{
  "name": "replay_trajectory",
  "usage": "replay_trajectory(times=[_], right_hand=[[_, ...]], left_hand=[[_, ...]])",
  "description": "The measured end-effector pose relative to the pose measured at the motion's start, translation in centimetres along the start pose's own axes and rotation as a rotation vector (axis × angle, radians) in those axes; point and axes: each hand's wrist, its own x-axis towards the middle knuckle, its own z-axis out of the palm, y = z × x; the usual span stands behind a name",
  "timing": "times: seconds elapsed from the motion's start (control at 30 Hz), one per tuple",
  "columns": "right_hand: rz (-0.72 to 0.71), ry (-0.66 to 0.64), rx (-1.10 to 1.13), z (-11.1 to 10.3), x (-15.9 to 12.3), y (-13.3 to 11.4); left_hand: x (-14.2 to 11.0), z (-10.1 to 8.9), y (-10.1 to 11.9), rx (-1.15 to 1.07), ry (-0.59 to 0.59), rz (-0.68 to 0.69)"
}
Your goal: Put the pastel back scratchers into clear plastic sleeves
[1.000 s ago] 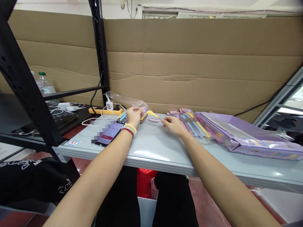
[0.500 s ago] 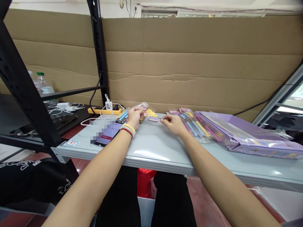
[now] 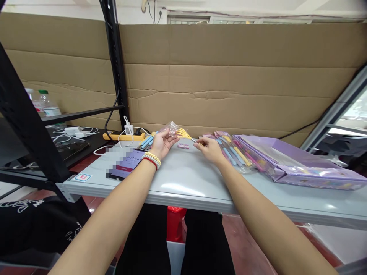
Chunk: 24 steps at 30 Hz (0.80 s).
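wrapper (image 3: 172,127) lay against the left hand (image 3: 161,147), fingers half open, grip unclear; the right hand (image 3: 211,150), fingers closed, pinched a pen-like tool (image 3: 194,140), presumably steadying its tip.

A gray tabletop (image 3: 183,173) carried a phone (image 3: 126,165) at its left, a small pink label (image 3: 182,146) near the middle and, to the right, bagged colored pens (image 3: 236,152) beside an open purple box (image 3: 295,162), seen through my remote feed.
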Motion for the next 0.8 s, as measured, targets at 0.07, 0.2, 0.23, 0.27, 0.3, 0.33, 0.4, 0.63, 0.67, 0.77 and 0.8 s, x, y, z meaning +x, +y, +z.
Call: replay_trajectory(times=[0.07,0.2,0.23,0.27,0.3,0.33,0.4,0.63,0.67,0.77,0.8], right_hand=[[-0.002,-0.004,0.002,0.0,0.0,0.1],[-0.013,-0.004,0.012,0.2,-0.1,0.0],[-0.016,-0.002,0.018,0.2,-0.1,0.0],[-0.020,-0.002,0.026,0.2,-0.1,-0.1],[-0.025,-0.006,0.036,0.2,-0.2,-0.2],[-0.026,-0.016,0.051,0.1,-0.2,-0.3],[-0.019,-0.062,0.092,0.1,-0.3,-0.6],[0.071,-0.179,0.185,0.5,-0.7,-1.0],[0.089,-0.170,0.195,0.7,-0.8,-0.9],[0.076,-0.142,0.211,1.1,-1.0,-0.7],[0.054,-0.140,0.210,1.2,-1.0,-0.6]], left_hand=[[0.0,0.0,-0.1,0.039,-0.007,-0.001],[-0.1,0.0,-0.5,0.181,-0.046,-0.007],[-0.1,0.0,-0.6,0.214,-0.049,-0.006],[-0.2,0.0,-0.7,0.242,-0.052,-0.003],[-0.2,0.1,-0.8,0.264,-0.057,-0.002],[-0.3,0.2,-0.9,0.283,-0.072,0.001],[-0.5,0.3,-1.1,0.327,-0.134,0.000],[-0.7,0.1,-1.7,0.609,-0.267,-0.089],[-0.7,0.0,-1.8,0.653,-0.288,-0.096],[-0.7,-0.2,-2.4,0.818,-0.363,-0.136],[-0.7,-0.2,-2.6,0.863,-0.384,-0.152]])
